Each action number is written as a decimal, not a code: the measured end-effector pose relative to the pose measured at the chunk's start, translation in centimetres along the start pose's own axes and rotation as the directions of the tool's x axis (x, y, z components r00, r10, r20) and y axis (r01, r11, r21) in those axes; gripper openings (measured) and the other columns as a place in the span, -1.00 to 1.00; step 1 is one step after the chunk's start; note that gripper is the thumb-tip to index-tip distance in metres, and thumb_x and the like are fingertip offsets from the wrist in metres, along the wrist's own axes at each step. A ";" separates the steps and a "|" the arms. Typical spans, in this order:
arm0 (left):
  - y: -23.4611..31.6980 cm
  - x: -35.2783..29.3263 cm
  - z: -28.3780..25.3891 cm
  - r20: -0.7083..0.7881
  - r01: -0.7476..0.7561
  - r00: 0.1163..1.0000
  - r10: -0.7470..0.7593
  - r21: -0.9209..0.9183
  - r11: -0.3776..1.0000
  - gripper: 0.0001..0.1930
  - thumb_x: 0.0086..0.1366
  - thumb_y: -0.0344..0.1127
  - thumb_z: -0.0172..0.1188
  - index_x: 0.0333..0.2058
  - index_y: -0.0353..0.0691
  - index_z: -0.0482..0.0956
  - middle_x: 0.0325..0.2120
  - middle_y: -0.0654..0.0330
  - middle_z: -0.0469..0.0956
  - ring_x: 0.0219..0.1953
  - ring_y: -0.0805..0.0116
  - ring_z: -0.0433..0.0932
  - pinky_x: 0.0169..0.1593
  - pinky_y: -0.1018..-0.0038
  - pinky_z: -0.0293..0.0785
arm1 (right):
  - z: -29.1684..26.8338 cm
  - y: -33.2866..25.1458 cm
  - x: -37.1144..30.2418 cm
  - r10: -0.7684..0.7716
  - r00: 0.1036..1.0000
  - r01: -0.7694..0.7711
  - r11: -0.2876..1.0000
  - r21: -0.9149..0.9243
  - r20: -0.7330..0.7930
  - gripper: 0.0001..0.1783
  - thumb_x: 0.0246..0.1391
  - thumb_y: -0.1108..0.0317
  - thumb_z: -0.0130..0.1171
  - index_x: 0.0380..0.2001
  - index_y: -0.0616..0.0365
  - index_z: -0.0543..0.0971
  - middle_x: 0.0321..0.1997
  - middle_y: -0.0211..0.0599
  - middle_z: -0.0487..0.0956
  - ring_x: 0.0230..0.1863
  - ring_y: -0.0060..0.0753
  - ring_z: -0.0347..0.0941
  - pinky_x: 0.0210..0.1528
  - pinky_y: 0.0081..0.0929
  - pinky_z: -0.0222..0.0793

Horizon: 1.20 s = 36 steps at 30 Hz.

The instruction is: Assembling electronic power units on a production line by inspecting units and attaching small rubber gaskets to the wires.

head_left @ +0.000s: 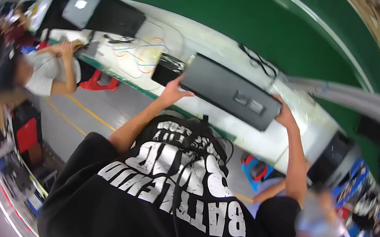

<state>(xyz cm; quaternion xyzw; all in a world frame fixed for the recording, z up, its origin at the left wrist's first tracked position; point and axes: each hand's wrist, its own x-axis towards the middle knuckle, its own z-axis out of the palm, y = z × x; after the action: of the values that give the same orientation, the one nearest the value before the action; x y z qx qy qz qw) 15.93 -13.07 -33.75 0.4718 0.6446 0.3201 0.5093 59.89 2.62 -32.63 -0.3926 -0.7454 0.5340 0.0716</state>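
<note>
two hands (173, 94) (285, 116) on one black box (228, 88)

Black T-shirt (145, 225): large white block lettering (193, 169) in several rows, upside down in this view.
Dark box (219, 84): two small pale patches (256, 106) on its face, any print too small to read.

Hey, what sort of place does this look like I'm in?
Probably an electronics assembly workshop: a long white workbench with loose coloured wires on it, the black rectangular casing you're holding, and a co-worker with hands up at the bench's left end.
</note>
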 end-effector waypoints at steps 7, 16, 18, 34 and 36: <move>1.6 1.1 -1.7 0.035 -0.011 0.999 0.016 -0.123 0.992 -0.19 -0.21 -0.26 0.53 0.08 -0.31 0.39 -0.38 0.16 0.57 -0.38 0.56 0.44 -0.24 0.55 0.40 | -2.6 -4.0 0.3 0.010 0.973 0.072 0.937 -0.343 0.232 -0.54 -0.33 0.48 0.29 -0.21 0.30 0.53 -0.19 0.05 0.57 -0.10 -0.01 0.50 -0.04 -0.34 0.35; 3.2 5.6 -8.0 0.101 0.053 0.995 0.021 -0.676 0.735 -0.61 0.13 -0.48 0.22 -0.03 -0.45 0.45 -0.24 0.16 0.60 -0.25 0.48 0.56 -0.11 0.59 0.45 | -4.5 -26.0 -1.2 0.118 0.993 -0.114 0.967 0.227 -0.004 -0.38 -0.51 0.49 0.52 -0.21 0.29 0.51 -0.25 -0.30 0.60 -0.16 -0.44 0.50 -0.08 -0.47 0.34; 6.1 6.7 -8.8 0.045 0.100 0.994 -0.100 -0.744 0.661 -0.58 0.19 -0.42 0.20 0.02 -0.44 0.40 -0.20 0.14 0.58 -0.22 0.45 0.57 -0.07 0.54 0.47 | -4.7 -31.2 0.4 0.152 0.980 -0.102 0.939 0.327 -0.130 -0.37 -0.35 0.43 0.48 -0.12 0.34 0.46 -0.19 -0.36 0.55 -0.11 -0.52 0.43 -0.05 -0.50 0.32; 6.0 -4.2 -36.0 -0.732 -0.550 0.638 -0.240 -0.651 0.523 -0.55 0.34 -0.20 -0.02 0.05 -0.46 0.30 0.01 -0.08 0.39 0.09 0.15 0.39 0.25 0.33 0.23 | -19.9 -35.8 26.0 0.571 0.821 -0.029 0.047 0.998 -0.003 -0.49 -0.15 0.40 0.28 -0.05 0.21 0.44 0.03 -0.13 0.47 0.08 -0.01 0.36 0.27 -0.06 0.13; 6.0 -3.1 -38.1 -0.668 -0.516 0.667 -0.331 -0.734 0.442 -0.48 0.32 -0.20 0.03 0.12 -0.46 0.19 0.11 -0.11 0.27 0.16 0.11 0.29 0.25 0.30 0.23 | -19.9 -32.9 27.9 0.525 0.841 0.078 0.125 0.989 -0.132 -0.48 -0.14 0.32 0.25 -0.02 0.12 0.43 0.02 -0.17 0.48 0.06 -0.01 0.35 0.19 -0.04 0.18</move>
<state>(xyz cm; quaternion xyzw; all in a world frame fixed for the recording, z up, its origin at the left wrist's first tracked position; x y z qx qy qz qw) -18.85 -11.32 -16.78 -0.0038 0.4898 0.7992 0.3482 34.59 31.77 -4.98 -0.4756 -0.1094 0.7787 0.3942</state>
